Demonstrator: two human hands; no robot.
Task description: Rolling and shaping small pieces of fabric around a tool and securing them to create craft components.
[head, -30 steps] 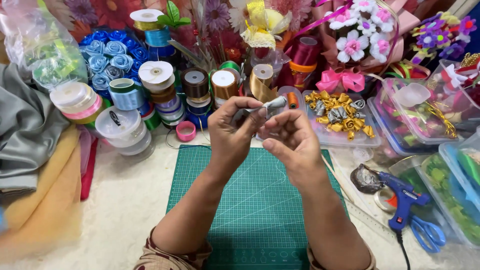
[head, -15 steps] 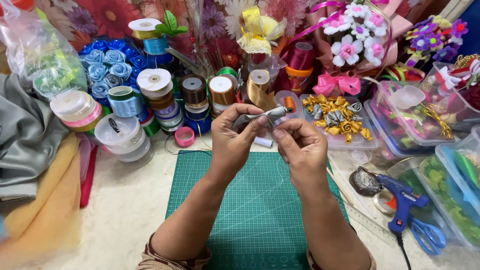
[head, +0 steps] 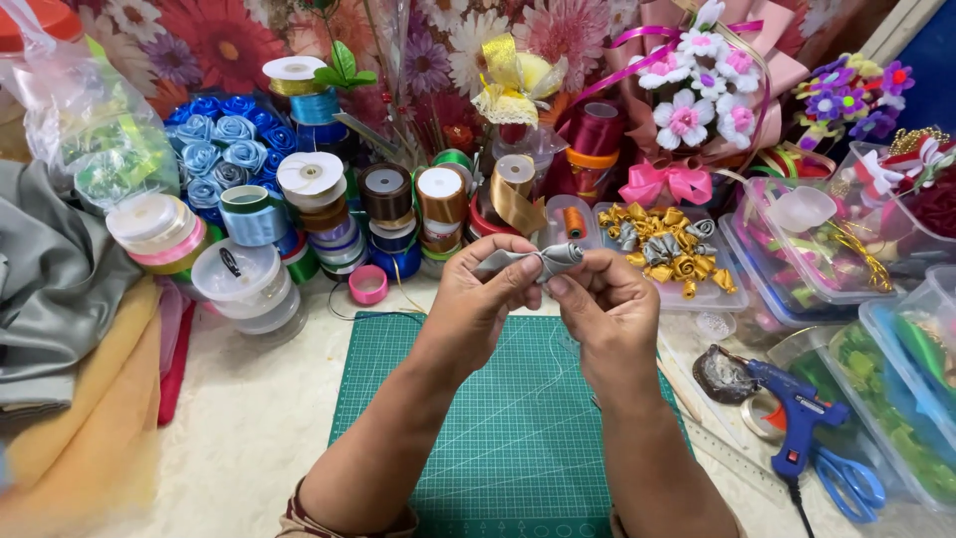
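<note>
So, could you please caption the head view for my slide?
Left hand and right hand fold a silver ribbon above a green cutting mat.

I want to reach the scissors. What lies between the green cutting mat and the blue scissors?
In the head view, a clear ruler and the blue glue gun lie between the mat and scissors.

White table; green cutting mat, ribbon spools.

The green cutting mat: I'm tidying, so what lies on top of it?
Only the person's forearms cross above the green cutting mat; its visible grid is bare. What lies beneath the arms stays hidden.
</note>
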